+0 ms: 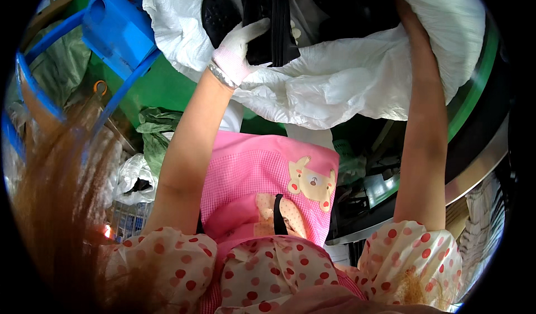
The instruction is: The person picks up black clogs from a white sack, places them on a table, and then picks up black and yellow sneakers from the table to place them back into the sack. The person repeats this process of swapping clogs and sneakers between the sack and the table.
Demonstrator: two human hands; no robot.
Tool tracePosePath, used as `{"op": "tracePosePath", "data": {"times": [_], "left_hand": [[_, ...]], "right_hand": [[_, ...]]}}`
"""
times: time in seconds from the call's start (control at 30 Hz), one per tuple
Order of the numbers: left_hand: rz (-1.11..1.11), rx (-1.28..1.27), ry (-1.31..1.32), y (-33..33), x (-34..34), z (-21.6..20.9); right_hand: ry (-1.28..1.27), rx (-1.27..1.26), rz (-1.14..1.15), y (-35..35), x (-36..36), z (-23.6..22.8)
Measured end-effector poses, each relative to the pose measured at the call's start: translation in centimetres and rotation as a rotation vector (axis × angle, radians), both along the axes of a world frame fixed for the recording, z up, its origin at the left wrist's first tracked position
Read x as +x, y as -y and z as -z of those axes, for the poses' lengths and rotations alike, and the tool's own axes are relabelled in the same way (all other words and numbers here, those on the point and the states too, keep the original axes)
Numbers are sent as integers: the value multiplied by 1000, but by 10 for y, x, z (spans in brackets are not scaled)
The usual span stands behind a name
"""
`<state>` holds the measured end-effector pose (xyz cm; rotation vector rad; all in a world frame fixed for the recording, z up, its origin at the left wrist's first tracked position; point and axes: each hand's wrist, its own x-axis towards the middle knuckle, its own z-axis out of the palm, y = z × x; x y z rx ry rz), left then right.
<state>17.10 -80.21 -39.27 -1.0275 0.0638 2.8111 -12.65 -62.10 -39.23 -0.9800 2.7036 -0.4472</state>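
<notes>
My left hand [237, 49], in a white and pink glove, is closed around the edge of a stack of thin black flat pieces [273, 26]; their exact kind is not clear. Left of the stack lies a black sole-shaped piece [219, 19] with small bumps. Both rest over a large white sack [335, 85] whose mouth is spread open. My right forearm [425, 124] reaches up along the sack's right side, and its hand is hidden in or behind the white folds. Dark contents [352, 7] show inside the sack, too dim to make out.
A blue plastic box [118, 32] stands on the green floor at the left, behind a bent blue tubular frame [120, 93]. Orange-handled scissors [100, 87], green plastic sheeting [156, 138] and a white bag [137, 177] lie nearby. A pink apron [251, 163] covers my lap.
</notes>
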Motion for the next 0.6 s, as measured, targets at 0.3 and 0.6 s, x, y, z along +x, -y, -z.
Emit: {"op": "tracePosePath", "data": {"times": [0.3, 0.6], "left_hand": [[-178, 92, -222, 23, 2, -88], [-106, 114, -324, 41, -14, -281]], "right_hand": [[915, -749, 347, -6, 102, -101], [1975, -1489, 904, 14, 202, -282]]}}
